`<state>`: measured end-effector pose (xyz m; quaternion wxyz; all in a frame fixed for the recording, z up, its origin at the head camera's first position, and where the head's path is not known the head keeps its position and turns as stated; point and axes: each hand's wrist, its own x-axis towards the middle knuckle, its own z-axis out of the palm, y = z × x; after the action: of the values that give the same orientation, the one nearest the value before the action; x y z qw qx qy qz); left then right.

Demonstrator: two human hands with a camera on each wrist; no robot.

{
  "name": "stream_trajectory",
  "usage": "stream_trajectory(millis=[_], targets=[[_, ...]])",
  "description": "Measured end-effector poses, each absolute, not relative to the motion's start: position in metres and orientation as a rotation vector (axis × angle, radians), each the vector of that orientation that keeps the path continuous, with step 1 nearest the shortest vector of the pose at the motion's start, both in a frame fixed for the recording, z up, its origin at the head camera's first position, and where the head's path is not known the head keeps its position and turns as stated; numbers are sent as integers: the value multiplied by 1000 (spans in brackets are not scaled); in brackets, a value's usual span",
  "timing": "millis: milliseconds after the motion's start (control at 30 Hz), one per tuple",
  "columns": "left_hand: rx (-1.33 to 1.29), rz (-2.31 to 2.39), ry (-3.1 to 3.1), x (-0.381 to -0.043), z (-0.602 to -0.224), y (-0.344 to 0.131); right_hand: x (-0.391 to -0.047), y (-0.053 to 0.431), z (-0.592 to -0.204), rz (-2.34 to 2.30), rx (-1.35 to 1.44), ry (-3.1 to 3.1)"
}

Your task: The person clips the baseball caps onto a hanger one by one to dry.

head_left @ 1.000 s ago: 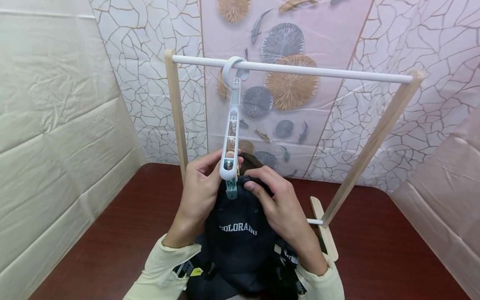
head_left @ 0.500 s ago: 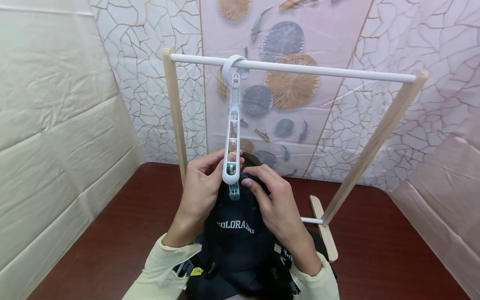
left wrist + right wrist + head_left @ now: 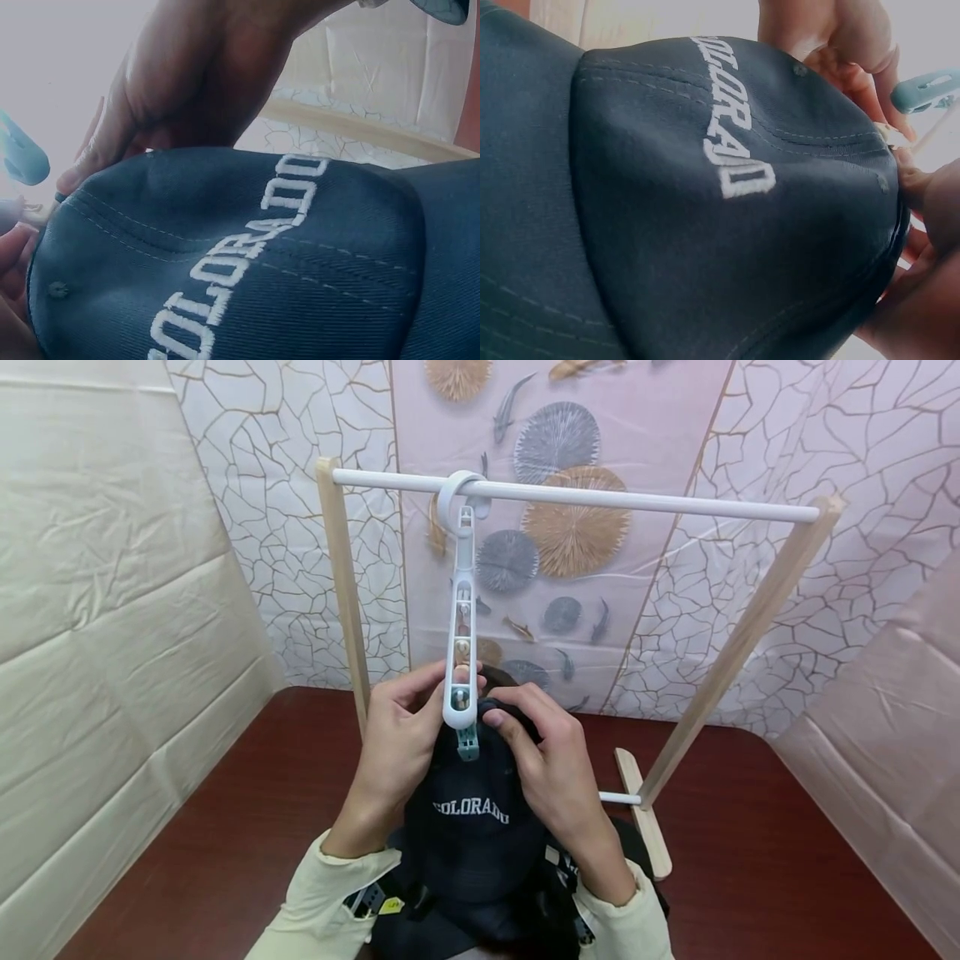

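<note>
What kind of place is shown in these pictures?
Probably a makeshift indoor booth, perhaps set up for filming: a dark red table stands between pale cloth walls, with a patterned backdrop behind and a rack on it.

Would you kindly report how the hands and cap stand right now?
Right hand pinching cap at crown. Left hand partly behind hanger, its hold unclear. Hanger hooked over rod, partly blocking the head view.
</note>
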<state>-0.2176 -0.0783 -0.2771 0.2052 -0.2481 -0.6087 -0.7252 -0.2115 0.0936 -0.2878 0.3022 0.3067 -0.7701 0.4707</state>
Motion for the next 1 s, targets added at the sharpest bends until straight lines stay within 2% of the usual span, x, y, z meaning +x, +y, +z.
stream_trajectory(millis=[533,1000], targets=[[-691,-1911,-1850,-219,-276,-75,-213,106,-284,1336,797,-2133],[-825,-1790,-1913,-221,-279,-89,-212,104,-285,1289,827,-2143]])
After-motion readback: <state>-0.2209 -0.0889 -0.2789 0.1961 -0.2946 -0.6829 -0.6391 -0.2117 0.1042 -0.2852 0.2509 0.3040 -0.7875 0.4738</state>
